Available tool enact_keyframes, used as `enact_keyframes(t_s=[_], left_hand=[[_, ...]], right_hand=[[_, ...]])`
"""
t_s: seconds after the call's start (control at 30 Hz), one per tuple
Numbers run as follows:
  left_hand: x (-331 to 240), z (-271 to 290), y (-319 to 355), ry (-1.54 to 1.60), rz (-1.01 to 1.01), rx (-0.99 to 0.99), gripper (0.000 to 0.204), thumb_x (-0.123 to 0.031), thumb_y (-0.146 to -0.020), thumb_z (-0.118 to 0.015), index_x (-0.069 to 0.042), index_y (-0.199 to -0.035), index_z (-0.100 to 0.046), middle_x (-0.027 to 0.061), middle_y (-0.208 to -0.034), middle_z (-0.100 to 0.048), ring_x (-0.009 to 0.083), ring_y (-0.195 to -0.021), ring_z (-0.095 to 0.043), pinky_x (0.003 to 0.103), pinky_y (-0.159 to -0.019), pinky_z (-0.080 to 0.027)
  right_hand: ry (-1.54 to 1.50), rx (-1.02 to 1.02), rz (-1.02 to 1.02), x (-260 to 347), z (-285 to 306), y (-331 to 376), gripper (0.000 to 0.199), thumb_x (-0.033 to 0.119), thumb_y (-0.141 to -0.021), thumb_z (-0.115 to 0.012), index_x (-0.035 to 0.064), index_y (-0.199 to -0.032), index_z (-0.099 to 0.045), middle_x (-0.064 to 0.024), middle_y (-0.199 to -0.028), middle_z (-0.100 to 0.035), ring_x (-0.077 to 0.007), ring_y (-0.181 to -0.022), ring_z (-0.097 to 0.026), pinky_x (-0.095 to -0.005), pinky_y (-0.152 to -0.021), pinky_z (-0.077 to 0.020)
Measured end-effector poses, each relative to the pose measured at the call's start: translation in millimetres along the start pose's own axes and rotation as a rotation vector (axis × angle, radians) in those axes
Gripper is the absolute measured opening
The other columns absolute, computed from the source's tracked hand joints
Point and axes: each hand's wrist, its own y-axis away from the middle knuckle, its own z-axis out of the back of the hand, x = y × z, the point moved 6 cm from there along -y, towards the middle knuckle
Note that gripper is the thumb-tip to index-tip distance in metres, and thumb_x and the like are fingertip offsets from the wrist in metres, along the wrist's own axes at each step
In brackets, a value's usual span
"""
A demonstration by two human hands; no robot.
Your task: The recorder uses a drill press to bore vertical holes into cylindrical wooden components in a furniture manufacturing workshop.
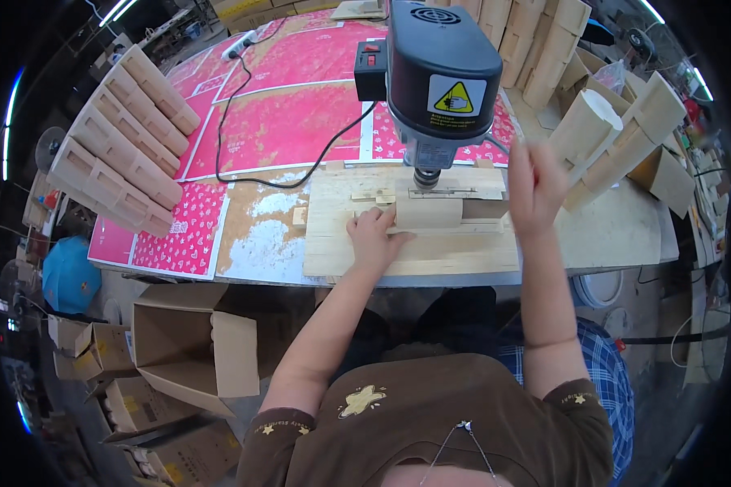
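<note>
Beyond the person's brown shirt (463,406), the left hand (372,235) lies half open on a pale board (341,261), fingers touching the left end of a pale wooden piece (430,213), not wrapped around it. The piece lies on the board, below the chuck (426,174) of a dark drill press (443,69). It looks light enough for one hand, stiff and dry, probably little prone to slip, though its smooth, seemingly curved face could roll under sideways pressure. The ends or long edges seem the best hold, well clear of the chuck. The right hand (538,191), raised beside the press, is blurred; its fingers look curled, but whether they grip anything cannot be told. Farther off, a pink covering (292,122) spreads over the table.
</note>
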Motion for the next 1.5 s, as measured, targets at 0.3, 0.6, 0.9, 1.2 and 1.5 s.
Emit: enact_keyframes(t_s=[0.3, 0.6, 0.9, 1.2, 1.5], left_hand=[[3, 1, -12, 0.214, 0.242, 0.21, 0.032, -0.025, -0.057, -0.079, -0.016, -0.086, -0.068, -0.0008, -0.081, -0.056, 0.0159, -0.083, -0.053, 0.038, -0.088, -0.023], [3, 15, -10, 0.306, -0.061, 0.066, 0.034, -0.014, -0.056, -0.079, -0.009, -0.087, -0.066, 0.0035, -0.081, -0.053, 0.0196, -0.078, -0.051, 0.031, -0.074, -0.04], [70, 149, 60, 0.701, 0.486, -0.028, 0.019, -0.015, -0.068, -0.076, -0.004, -0.069, -0.061, -0.0047, -0.058, -0.051, 0.0028, -0.05, -0.041, 0.019, -0.047, -0.031], [46, 126, 85, 0.899, 0.955, 0.07, 0.031, -0.028, -0.072, -0.073, -0.002, -0.063, -0.058, 0.0023, -0.056, -0.053, 0.0054, -0.043, -0.042, 0.02, -0.038, -0.029], [4, 48, 64, 0.97, 0.881, 0.229, 0.042, -0.042, -0.075, -0.069, -0.001, -0.072, -0.059, 0.0002, -0.059, -0.052, 0.0058, -0.048, -0.042, 0.02, -0.044, -0.034]], right_hand=[[-0.118, 0.159, -0.335, -71, -45, -86, 0.034, 0.033, -0.091, -0.044, 0.0032, -0.092, -0.058, -0.0175, -0.074, -0.058, -0.0361, -0.074, -0.055, -0.0369, -0.071, -0.0429], [0.229, 0.824, -0.17, -93, -36, 100, 0.032, 0.018, -0.079, -0.061, 0.005, -0.107, -0.054, -0.0137, -0.094, -0.059, -0.032, -0.091, -0.054, -0.0411, -0.078, -0.0423], [0.195, 0.717, -0.1, -45, -18, 115, 0.027, 0.013, -0.068, -0.068, 0.0036, -0.09, -0.056, -0.0117, -0.083, -0.055, -0.0326, -0.082, -0.051, -0.0411, -0.069, -0.0405], [0.117, 0.742, -0.11, -20, -29, 124, 0.029, 0.01, -0.066, -0.069, 0.004, -0.092, -0.056, -0.0112, -0.082, -0.055, -0.0316, -0.08, -0.05, -0.04, -0.07, -0.0407], [0.143, 0.773, -0.06, -20, -32, 128, 0.033, 0.008, -0.065, -0.07, 0.0033, -0.094, -0.055, -0.0113, -0.086, -0.055, -0.0317, -0.083, -0.05, -0.039, -0.072, -0.0406]])
